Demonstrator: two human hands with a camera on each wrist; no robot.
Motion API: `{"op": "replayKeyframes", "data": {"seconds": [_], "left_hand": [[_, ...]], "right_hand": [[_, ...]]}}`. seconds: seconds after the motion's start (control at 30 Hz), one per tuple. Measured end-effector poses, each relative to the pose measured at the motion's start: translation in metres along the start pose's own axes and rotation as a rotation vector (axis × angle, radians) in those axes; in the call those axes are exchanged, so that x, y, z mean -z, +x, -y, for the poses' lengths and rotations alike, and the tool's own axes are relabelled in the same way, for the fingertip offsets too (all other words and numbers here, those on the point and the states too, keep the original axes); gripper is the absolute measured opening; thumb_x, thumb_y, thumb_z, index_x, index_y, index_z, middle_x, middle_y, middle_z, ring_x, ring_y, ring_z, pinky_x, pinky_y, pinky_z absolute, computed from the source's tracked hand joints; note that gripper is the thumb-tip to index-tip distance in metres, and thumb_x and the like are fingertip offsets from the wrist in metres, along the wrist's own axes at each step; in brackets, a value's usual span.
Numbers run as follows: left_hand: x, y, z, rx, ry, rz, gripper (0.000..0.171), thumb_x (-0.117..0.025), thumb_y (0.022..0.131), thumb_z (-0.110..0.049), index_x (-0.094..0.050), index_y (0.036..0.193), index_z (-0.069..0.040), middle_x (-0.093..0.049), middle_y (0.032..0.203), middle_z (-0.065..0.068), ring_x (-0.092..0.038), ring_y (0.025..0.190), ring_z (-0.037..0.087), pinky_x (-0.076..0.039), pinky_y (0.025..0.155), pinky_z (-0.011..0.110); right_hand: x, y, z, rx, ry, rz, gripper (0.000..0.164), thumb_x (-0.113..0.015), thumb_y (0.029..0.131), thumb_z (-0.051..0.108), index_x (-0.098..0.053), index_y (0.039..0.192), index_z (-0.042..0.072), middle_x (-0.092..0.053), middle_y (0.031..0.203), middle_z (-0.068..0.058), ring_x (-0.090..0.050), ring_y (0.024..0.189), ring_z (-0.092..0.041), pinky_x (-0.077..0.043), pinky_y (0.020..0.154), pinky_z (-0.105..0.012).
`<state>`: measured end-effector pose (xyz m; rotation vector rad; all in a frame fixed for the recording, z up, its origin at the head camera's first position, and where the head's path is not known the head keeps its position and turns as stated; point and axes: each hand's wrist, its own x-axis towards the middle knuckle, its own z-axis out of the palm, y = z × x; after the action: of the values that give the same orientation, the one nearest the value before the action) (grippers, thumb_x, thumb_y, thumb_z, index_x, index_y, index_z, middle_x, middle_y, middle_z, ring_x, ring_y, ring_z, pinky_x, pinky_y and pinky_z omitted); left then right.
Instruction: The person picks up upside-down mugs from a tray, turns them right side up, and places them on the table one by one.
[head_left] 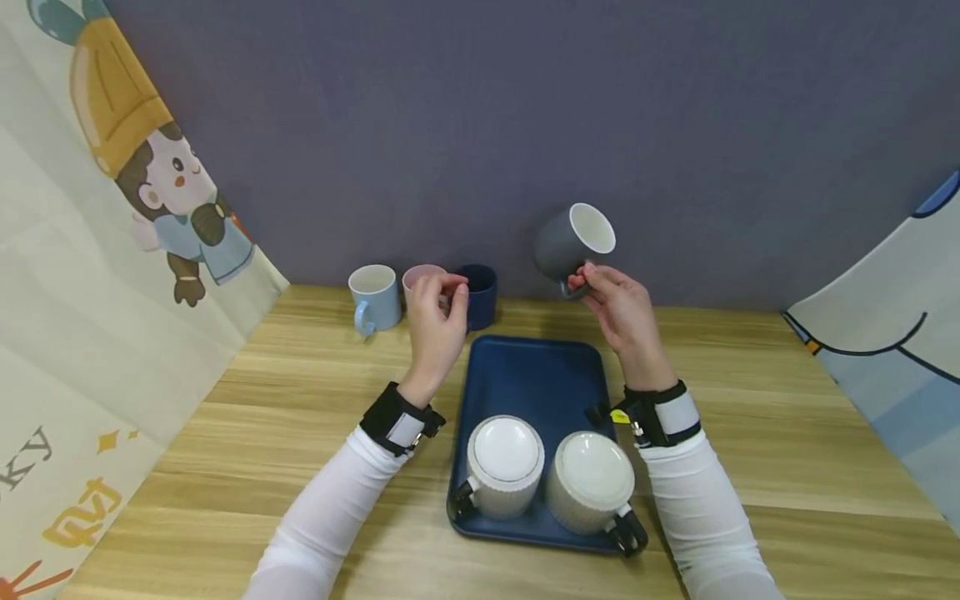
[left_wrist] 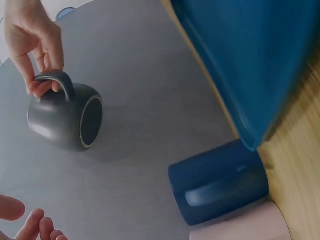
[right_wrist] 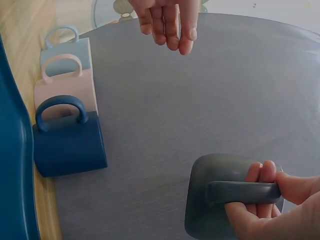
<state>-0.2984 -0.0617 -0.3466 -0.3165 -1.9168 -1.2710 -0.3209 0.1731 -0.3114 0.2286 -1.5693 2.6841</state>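
My right hand (head_left: 626, 317) grips a dark grey mug (head_left: 557, 246) by its handle, holding it tilted in the air above the table's back edge. Its pale inside shows in the head view, its dark base in the left wrist view. The left hand (head_left: 437, 329) hovers with loosely bent fingers and holds nothing. In the head view it overlaps a pink mug (head_left: 422, 273) and borders a navy mug (head_left: 482, 296). Those two stand upright in a row with a light blue mug (head_left: 378, 298), handles toward me, as the right wrist view shows.
A blue tray (head_left: 528, 367) lies before me on the wooden table (head_left: 300, 400). Two ribbed off-white mugs with dark handles, one left (head_left: 504, 467) and one right (head_left: 588, 483), occupy its near end. A grey wall (head_left: 480, 125) rises behind; printed curtains (head_left: 67, 250) hang at both sides.
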Motion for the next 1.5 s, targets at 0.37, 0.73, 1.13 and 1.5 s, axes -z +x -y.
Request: {"op": "replayKeyframes", "data": {"seconds": [0.37,0.73,1.13,1.5], "left_hand": [[0.0,-0.007,0.011,-0.107,0.116,-0.03,0.012,-0.058,0.09,-0.007,-0.065,0.092,0.002,-0.058,0.094,0.016,-0.05,0.093,0.032,-0.038,0.085,0.042],[0.004,-0.012,0.022,-0.176,0.231,-0.019,0.012,-0.063,0.086,-0.01,-0.066,0.094,-0.001,-0.057,0.094,0.015,-0.049,0.094,0.034,-0.037,0.087,0.044],[0.004,-0.012,0.038,-0.132,0.307,0.0,0.017,-0.063,0.086,-0.01,-0.067,0.1,-0.001,-0.054,0.099,0.016,-0.045,0.092,0.034,-0.036,0.08,0.043],[0.005,-0.01,0.05,-0.108,0.382,0.005,0.018,-0.065,0.083,-0.006,-0.066,0.101,-0.002,-0.053,0.101,0.019,-0.044,0.093,0.036,-0.036,0.077,0.043]], "right_hand": [[0.003,0.006,-0.01,-0.017,-0.094,-0.035,0.012,-0.059,0.092,0.008,-0.068,0.084,0.005,-0.069,0.08,-0.002,-0.068,0.077,-0.01,-0.054,0.076,-0.021],[0.003,0.012,-0.026,-0.075,-0.152,-0.061,0.017,-0.059,0.092,0.005,-0.069,0.079,0.009,-0.071,0.074,0.0,-0.069,0.074,-0.01,-0.054,0.075,-0.02],[0.008,0.04,-0.036,-0.125,-0.24,-0.029,0.006,-0.06,0.092,0.006,-0.065,0.09,0.004,-0.071,0.072,0.002,-0.068,0.072,-0.008,-0.054,0.071,-0.02],[0.009,0.072,-0.043,-0.165,-0.302,-0.004,0.008,-0.06,0.091,0.006,-0.062,0.095,-0.001,-0.07,0.068,0.004,-0.068,0.069,-0.007,-0.054,0.07,-0.021]]}}
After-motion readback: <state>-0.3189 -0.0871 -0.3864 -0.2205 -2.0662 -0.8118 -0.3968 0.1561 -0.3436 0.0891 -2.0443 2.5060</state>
